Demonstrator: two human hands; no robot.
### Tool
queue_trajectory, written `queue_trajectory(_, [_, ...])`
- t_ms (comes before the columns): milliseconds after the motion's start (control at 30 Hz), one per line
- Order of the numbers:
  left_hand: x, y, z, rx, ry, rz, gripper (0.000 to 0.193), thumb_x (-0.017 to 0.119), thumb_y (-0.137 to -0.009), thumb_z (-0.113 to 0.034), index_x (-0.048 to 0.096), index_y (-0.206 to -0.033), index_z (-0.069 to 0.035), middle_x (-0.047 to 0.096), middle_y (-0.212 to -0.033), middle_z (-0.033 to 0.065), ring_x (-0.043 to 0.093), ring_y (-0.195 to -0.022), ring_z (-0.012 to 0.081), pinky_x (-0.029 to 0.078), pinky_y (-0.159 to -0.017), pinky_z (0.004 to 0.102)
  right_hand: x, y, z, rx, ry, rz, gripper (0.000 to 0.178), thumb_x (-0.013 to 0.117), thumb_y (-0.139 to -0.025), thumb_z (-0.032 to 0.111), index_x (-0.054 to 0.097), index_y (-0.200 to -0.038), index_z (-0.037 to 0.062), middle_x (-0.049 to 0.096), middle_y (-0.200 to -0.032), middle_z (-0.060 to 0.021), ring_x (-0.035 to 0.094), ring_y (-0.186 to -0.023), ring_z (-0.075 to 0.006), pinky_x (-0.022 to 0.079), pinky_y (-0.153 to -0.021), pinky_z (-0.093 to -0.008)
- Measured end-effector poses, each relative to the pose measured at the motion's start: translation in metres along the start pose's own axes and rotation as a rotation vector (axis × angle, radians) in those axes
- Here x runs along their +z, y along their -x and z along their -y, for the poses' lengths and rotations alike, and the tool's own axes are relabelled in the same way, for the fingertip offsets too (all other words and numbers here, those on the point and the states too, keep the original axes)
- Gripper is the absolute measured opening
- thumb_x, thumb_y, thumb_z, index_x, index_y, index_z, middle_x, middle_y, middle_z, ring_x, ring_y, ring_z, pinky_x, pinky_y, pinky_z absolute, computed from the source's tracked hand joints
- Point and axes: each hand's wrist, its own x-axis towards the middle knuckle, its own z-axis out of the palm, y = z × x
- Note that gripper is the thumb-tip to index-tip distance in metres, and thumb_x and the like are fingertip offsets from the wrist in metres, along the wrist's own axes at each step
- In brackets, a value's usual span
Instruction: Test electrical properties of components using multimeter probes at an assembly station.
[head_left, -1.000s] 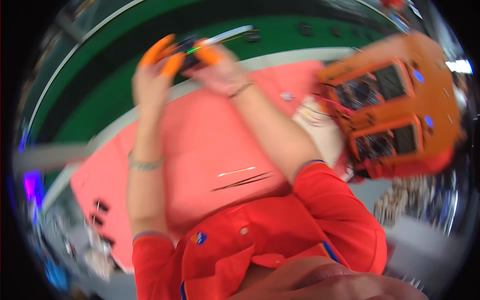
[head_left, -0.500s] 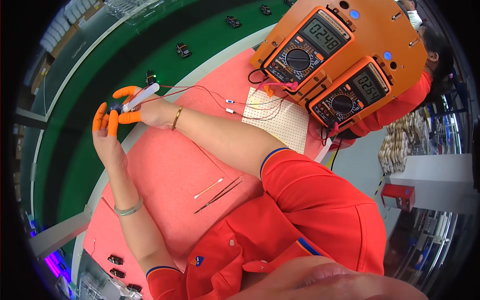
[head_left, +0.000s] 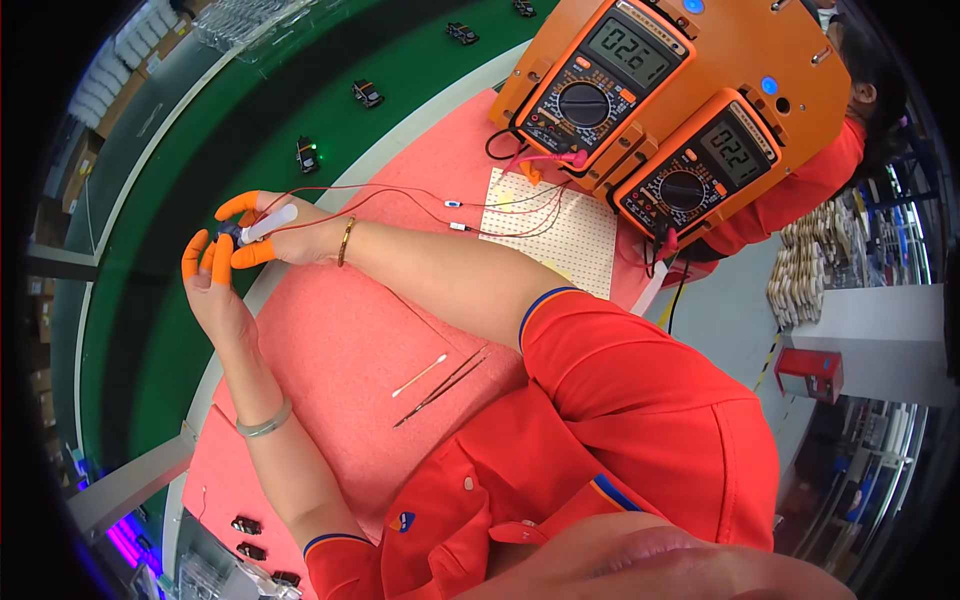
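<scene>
Orange finger cots cover fingertips on both hands, which meet above the table's far left edge. My left hand (head_left: 215, 300) is closed around a small dark part (head_left: 230, 233), mostly hidden by the fingers. From the right, my right hand (head_left: 300, 232) is closed on a white pen-like stick (head_left: 270, 222), its lower end against the dark part. Thin red wires (head_left: 380, 187) run from the hands to small white connectors (head_left: 454, 204), then toward two orange multimeters (head_left: 583, 103), (head_left: 683, 191) with lit displays.
On the pink mat (head_left: 310, 340) lie a cotton swab (head_left: 420, 375) and dark tweezers (head_left: 440, 391). A dotted cream sheet (head_left: 560, 245) is below the meters. Small black devices (head_left: 306, 154) sit on the green belt (head_left: 200, 130), others (head_left: 246, 525) at the near left. Another person (head_left: 800, 190) is behind the meters' orange stand.
Both hands keep their grip, and the stick has tipped slightly lower. The readings on both meters differ. The whole view has shifted a little.
</scene>
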Motion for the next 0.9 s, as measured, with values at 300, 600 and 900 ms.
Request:
queue_trajectory(300, [-0.001,-0.003,0.003,-0.035,0.101,0.014,0.038,0.055,-0.077,-0.004,0.038,-0.111,0.001,0.055,-0.09,0.0087,0.052,-0.082,0.0098,0.041,-0.073,0.0188,0.0,0.001,0.001,-0.021,0.075,-0.023,0.049,0.067,-0.065,0.005,0.046,-0.109,0.006,0.053,-0.085,-0.0045,0.051,-0.079,-0.0113,0.042,-0.072,-0.0226])
queue_trajectory(600, [0.006,-0.001,0.002,-0.064,0.075,0.026,0.04,0.05,-0.08,-0.001,0.036,-0.117,-0.001,0.052,-0.096,0.0096,0.052,-0.083,0.0104,0.042,-0.071,0.0183,-0.006,-0.007,-0.013,0.006,-0.185,-0.144,0.028,0.056,-0.077,0.009,0.047,-0.102,-0.0001,0.053,-0.083,-0.006,0.051,-0.072,-0.0101,0.044,-0.065,-0.0229])
queue_trajectory(900, [-0.005,-0.011,0.017,0.028,-0.112,-0.067,0.033,0.05,-0.079,-0.001,0.043,-0.112,0.0,0.052,-0.095,0.0101,0.052,-0.083,0.0119,0.044,-0.072,0.0213,-0.004,-0.014,-0.025,-0.063,0.071,-0.247,0.022,0.052,-0.08,0.012,0.049,-0.098,-0.0002,0.053,-0.081,-0.0054,0.05,-0.069,-0.0088,0.043,-0.06,-0.0231])
